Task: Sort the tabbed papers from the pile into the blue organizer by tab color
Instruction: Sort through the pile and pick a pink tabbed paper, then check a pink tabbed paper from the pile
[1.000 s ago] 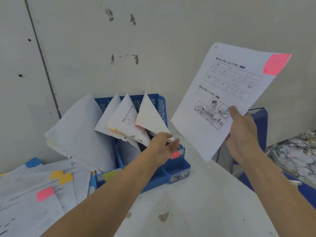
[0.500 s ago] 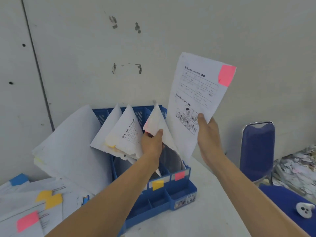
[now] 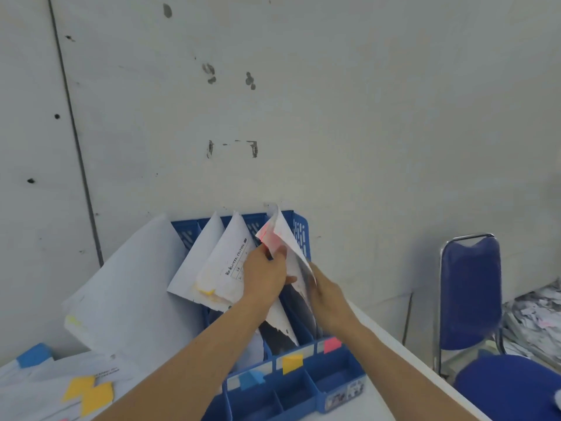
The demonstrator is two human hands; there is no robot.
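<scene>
head: pink-tabbed paper [image 3: 288,238] sits partly down in the rightmost slot of the blue organizer [image 3: 300,235], behind the pink label [image 3: 331,344]. Right hand [image 3: 326,296] has its fingers curled on the paper's lower edge, gripping it. Left hand [image 3: 264,278] fingers pinch the sheets in that slot, next to the paper. Yellow-tabbed sheets [image 3: 224,268] flop left over the neighbouring slots. Pile [image 3: 45,387] lies on the desk [image 3: 375,405], left of the organizer. Blue chair [image 3: 469,287] stands to the right.
</scene>
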